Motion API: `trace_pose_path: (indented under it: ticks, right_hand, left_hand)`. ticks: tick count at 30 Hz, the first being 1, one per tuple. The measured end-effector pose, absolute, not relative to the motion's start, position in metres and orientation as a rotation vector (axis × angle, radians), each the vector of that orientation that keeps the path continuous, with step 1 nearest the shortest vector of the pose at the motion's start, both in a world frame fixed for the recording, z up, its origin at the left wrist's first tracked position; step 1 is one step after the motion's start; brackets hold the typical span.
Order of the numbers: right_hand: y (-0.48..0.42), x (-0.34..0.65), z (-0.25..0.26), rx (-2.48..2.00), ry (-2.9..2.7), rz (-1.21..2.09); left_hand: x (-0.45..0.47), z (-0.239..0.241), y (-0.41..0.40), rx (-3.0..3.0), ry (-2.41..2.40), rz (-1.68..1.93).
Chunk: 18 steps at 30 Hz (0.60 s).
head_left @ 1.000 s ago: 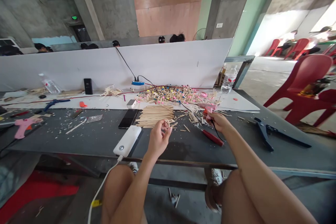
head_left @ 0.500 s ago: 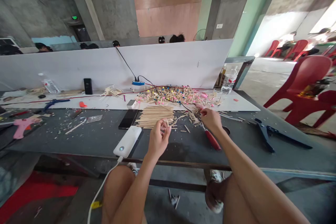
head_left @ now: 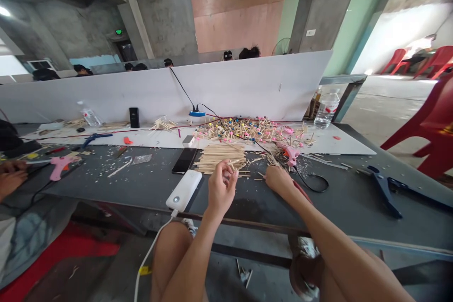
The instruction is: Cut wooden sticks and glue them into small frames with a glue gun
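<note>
My left hand [head_left: 222, 186] is raised in front of the bundle of thin wooden sticks [head_left: 217, 156], its fingers pinching a small piece of joined wooden sticks [head_left: 231, 164]. My right hand [head_left: 279, 180] is low over the table, its fingertips closed at a short wooden stick [head_left: 261, 176]. Just beyond that hand, a pink glue gun [head_left: 292, 155] lies with its black cable looped on the table. A red handle [head_left: 302, 192] is partly hidden under my right forearm. Behind the bundle spreads a heap of sticks with coloured ball ends [head_left: 244, 128].
A white power bank [head_left: 184, 190], a black phone [head_left: 184, 160] and a white adapter [head_left: 188, 141] are left of the bundle. Blue-handled cutters [head_left: 384, 191] lie to the right. A water bottle [head_left: 326, 109] stands behind. At far left are another person's hand [head_left: 12, 174] and a second glue gun [head_left: 61, 165].
My right hand has moved nearer and leftward from the pink glue gun to the short stick. The left hand keeps its piece. The view has turned left, bringing the other person's hand into sight.
</note>
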State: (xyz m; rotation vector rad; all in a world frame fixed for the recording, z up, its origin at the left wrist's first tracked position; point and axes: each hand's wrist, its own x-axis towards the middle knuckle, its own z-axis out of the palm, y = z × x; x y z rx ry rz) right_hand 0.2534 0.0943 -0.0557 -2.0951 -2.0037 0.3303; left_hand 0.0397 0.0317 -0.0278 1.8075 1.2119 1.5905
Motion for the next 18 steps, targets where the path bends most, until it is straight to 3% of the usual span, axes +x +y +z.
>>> trace_pose_path:
  ticks: [10, 14, 18]
  right_hand:
    - [0.063, 0.237, -0.018, -1.728, -1.725, 0.472]
    - [0.028, 0.219, -0.005, -1.204, -1.431, 0.771]
    - [0.004, 0.195, 0.001, -1.013, -1.339, 1.007]
  left_hand:
    - [0.033, -0.034, 0.033, 1.849, 1.225, 1.642]
    - [0.032, -0.034, 0.032, 1.86, 1.239, 1.661]
    - [0.034, -0.033, 0.03, 1.856, 1.213, 1.696]
